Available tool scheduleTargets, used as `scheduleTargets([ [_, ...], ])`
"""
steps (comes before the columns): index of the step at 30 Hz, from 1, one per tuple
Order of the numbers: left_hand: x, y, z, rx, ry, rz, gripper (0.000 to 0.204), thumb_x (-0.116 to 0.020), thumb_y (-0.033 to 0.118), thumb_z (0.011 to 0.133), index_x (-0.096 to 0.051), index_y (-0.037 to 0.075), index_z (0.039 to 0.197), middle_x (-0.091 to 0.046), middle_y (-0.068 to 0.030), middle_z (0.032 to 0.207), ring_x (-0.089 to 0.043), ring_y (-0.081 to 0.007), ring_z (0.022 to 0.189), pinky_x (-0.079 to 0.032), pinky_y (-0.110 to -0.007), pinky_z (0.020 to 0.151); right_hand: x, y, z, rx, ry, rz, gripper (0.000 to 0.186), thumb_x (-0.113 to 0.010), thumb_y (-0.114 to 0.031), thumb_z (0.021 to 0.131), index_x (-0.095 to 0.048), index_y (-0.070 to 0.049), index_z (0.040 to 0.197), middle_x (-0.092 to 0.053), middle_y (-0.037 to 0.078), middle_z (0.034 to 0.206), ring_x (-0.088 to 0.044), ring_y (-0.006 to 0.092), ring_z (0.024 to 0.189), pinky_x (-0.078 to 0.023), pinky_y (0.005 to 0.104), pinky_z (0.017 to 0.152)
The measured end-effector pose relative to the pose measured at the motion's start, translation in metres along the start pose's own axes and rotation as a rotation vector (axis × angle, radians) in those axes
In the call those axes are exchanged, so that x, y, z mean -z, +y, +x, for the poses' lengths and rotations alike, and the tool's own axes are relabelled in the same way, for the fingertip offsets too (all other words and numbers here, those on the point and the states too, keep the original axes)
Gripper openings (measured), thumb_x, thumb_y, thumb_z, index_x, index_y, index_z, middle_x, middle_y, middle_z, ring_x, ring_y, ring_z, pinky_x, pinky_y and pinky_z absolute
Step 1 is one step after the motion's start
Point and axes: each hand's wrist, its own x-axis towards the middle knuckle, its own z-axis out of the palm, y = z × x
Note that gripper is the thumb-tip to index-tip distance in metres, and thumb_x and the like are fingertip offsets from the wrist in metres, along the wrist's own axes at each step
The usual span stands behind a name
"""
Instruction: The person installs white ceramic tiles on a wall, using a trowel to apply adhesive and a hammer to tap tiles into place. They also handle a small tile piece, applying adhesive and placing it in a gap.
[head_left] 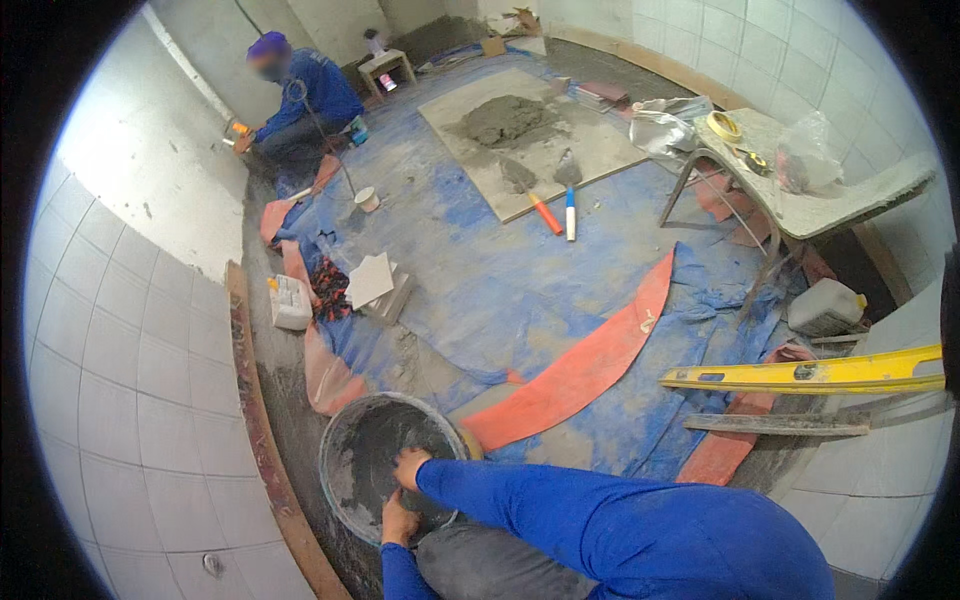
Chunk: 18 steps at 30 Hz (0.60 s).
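Observation:
Both my hands reach down inside a round dark bucket point(340, 495) at the lower middle, its inner wall coated in grey. My right hand point(411, 467), coming in from the right on a blue sleeve, is bent with its fingers curled downward over the grey contents point(372, 455). Just below it, close to the bucket's near rim, my left hand point(399, 519) is closed, a finger or thumb pointing up toward the right one. Whatever lies between the fingers is too small and dark to make out.
A tiled wall with a wooden strip point(262, 425) runs left of the bucket. Ahead, a board point(590, 150) carries mortar and two trowels. At right are a yellow spirit level point(800, 374) and a cluttered bench point(780, 195). Another person point(310, 90) crouches at the far left wall.

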Motion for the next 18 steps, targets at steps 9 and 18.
scheduleTargets([
  [9, 0.036, 0.052, -0.010, 0.279, 0.123, 0.056, 0.020, -0.071, 0.007, 0.075, -0.077, 0.004, 0.094, -0.073, -0.0241, 0.091, -0.070, -0.0444, 0.098, -0.054, -0.054, 0.084, 0.024, -0.008, 0.000, 0.047, 0.076, 0.146, 0.037, -0.079, -0.020, 0.074, -0.074, -0.008, 0.109, -0.076, 0.021, 0.098, -0.074, 0.0416, 0.091, -0.059, 0.0495, 0.082],
  [18, 0.064, 0.085, -0.055, 0.165, 0.319, -0.220, 0.034, -0.074, 0.031, 0.085, -0.077, 0.006, 0.106, -0.074, -0.0210, 0.106, -0.070, -0.0386, 0.104, -0.054, -0.048, 0.091, 0.057, -0.012, -0.043, 0.381, 0.011, 0.214, 0.032, -0.076, -0.032, 0.081, -0.078, -0.011, 0.105, -0.075, 0.019, 0.101, -0.073, 0.0377, 0.095, -0.057, 0.0497, 0.082],
])
